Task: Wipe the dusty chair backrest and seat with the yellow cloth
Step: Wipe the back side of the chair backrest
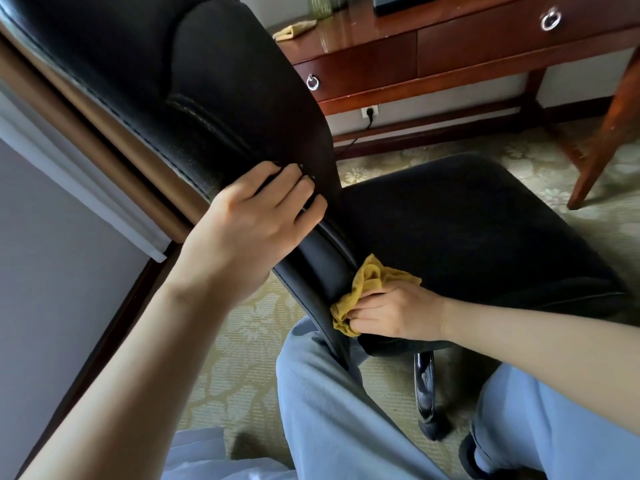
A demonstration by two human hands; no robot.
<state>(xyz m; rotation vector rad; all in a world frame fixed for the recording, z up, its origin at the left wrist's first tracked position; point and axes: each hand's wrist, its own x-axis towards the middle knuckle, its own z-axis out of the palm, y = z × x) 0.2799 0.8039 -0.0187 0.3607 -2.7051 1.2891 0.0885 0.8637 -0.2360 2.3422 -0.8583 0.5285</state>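
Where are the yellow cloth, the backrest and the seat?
yellow cloth (367, 278), head view, on its bunched middle.
backrest (225, 81), head view, on its upper padding.
seat (467, 220), head view, on the cushion's middle.

The backrest (207, 98) presented as black leather-look upholstery, finely grained, with stitched seams and a dull sheen; its lower band was smoother and glossier. The seat (467, 230) was matt black fabric. The yellow cloth (360, 292) was a coarse, open-weave textile, crumpled. The desk (381, 53) was reddish wood under high-gloss varnish, with bright metal ring pulls (550, 19). The carpet (242, 341) was matt, patterned pile.
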